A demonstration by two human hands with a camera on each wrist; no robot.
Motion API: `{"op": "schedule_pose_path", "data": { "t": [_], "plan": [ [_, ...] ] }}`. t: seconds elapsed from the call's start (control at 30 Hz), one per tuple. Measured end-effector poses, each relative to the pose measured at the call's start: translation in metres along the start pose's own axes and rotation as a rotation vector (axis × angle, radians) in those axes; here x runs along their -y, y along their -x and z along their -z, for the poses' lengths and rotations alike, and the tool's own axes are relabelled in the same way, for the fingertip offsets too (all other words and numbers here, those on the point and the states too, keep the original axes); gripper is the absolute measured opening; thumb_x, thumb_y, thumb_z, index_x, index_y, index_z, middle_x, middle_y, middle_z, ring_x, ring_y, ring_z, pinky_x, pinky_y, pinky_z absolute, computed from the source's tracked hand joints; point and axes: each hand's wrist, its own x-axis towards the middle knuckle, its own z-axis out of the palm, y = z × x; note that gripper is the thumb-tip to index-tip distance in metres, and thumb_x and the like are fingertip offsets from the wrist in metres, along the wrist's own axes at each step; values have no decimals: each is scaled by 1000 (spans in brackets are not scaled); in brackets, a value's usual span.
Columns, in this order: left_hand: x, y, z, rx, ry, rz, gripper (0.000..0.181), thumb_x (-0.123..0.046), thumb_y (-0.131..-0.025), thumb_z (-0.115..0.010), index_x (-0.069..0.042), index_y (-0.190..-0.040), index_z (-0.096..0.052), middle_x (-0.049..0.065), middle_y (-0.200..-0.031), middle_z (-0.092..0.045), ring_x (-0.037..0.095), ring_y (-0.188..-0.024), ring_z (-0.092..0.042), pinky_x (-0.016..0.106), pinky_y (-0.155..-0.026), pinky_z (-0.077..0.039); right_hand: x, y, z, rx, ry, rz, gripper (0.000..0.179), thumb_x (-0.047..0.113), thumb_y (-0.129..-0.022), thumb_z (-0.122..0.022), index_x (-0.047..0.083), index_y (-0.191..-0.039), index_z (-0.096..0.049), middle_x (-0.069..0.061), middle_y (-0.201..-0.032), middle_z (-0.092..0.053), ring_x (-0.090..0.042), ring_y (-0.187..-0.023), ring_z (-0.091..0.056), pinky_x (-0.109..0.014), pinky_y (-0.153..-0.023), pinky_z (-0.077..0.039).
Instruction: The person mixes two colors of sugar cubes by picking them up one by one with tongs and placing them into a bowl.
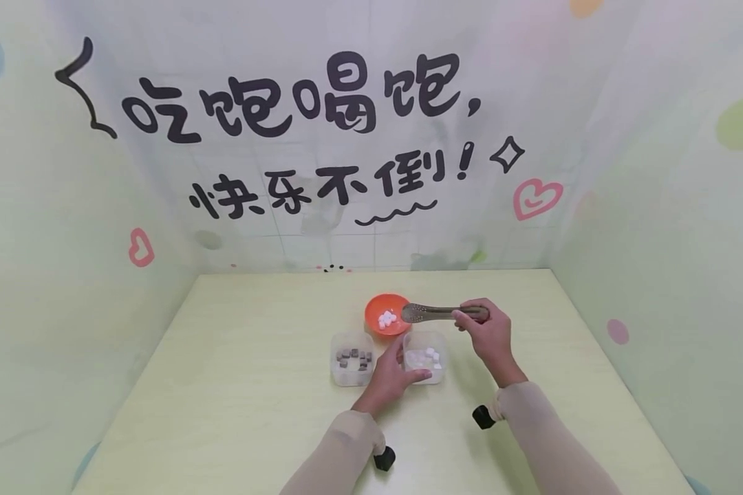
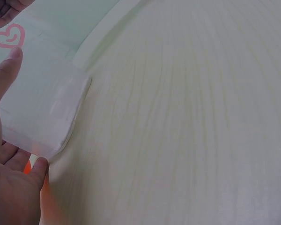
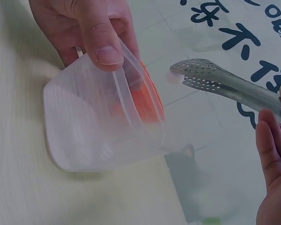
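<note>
My left hand (image 1: 389, 377) grips a clear plastic container (image 1: 420, 338), thumb on its near side and fingers along its left. White cubes (image 1: 431, 353) lie in it. With my right hand (image 1: 494, 338) I hold metal tongs (image 1: 433, 314) with perforated ends, their tips above the right edge of an orange bowl (image 1: 380, 304). A small pale piece (image 3: 173, 78) shows between the tong tips in the right wrist view. Several white pieces (image 1: 386, 319) sit inside the bowl. In the left wrist view, the container's side (image 2: 47, 103) stands between thumb and fingers.
A second clear container (image 1: 345, 379) with several grey-brown cubes (image 1: 355, 353) stands left of my left hand, in front of the bowl. The pale wooden table (image 1: 254, 385) reaches back to a printed wall (image 1: 322, 247), with side walls left and right.
</note>
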Motion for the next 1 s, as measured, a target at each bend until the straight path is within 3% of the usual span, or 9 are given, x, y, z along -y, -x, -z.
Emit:
{"op": "schedule_pose_path", "data": {
  "t": [0.1,0.3,0.6,0.8,1.0],
  "plan": [
    [1,0,-1,0,2,2,95,-30,-75,-85,-18,-153,-32,5,-153,-37,33,-133,-43,47,-107,-39,3,-1,-3,6,-17,0,21,-3,-84,-72,-14,-99,-61,-19,-78,-70,-12,-63,-67,-27,-62,-59],
    [1,-1,-2,-6,4,14,93,-29,-75,-85,-16,-152,-33,5,-152,-38,33,-133,-43,47,-107,-40,1,-1,-10,-2,-27,-9,20,-4,-84,-72,-13,-98,-62,-20,-78,-69,-13,-63,-67,-30,-63,-60],
    [0,-1,-2,-13,3,35,94,-30,-74,-86,-15,-151,-34,8,-151,-40,33,-133,-43,47,-106,-40,-34,-12,-11,-9,-36,-32,25,3,-83,-76,-9,-101,-64,-17,-80,-70,-15,-65,-68,-26,-63,-59],
    [2,-2,-2,-7,1,36,95,-31,-74,-86,-18,-152,-33,7,-152,-38,32,-133,-43,46,-107,-40,-37,-8,-6,-19,-30,29,24,12,-83,-78,-2,-98,-65,-11,-76,-70,-14,-64,-67,-27,-61,-59],
    [3,-4,-2,-7,-12,26,96,-34,-72,-86,-20,-152,-33,4,-153,-37,31,-133,-43,44,-108,-39,-31,-2,3,-5,-66,69,22,11,-82,-79,-1,-95,-65,-10,-74,-69,-20,-63,-68,-25,-58,-58]
  ]
}}
